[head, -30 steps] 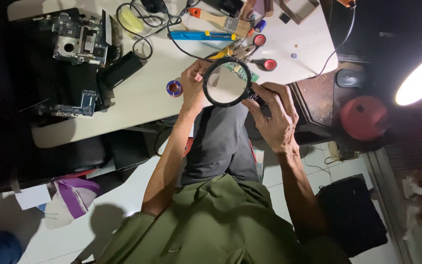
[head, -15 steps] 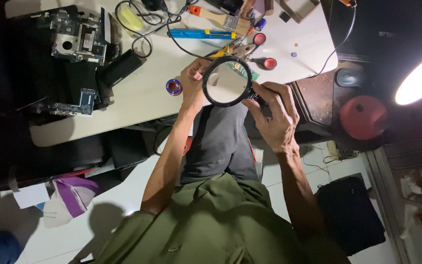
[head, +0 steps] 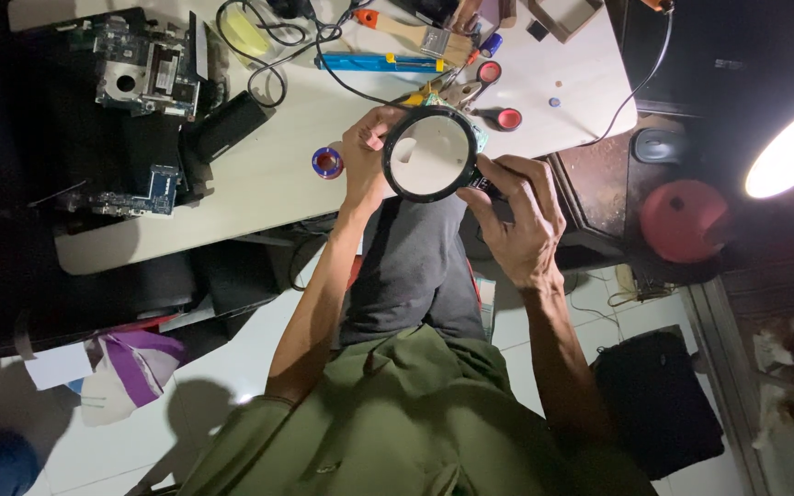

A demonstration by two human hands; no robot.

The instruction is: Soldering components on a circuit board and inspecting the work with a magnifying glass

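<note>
Landmark: magnifying glass [head: 431, 154], held over the near edge of the white table [head: 259, 174]. Right hand [head: 518, 216] fingers closed on its handle; left hand [head: 367, 152] pinches the black rim, apparently steadying a small green circuit board [head: 480, 138] behind the lens, mostly hidden. Risk: board slips unseen, drops to floor. Beyond lens: red-handled cutters [head: 493, 96], loose black cable [head: 323, 55]; snag hazard.
</note>
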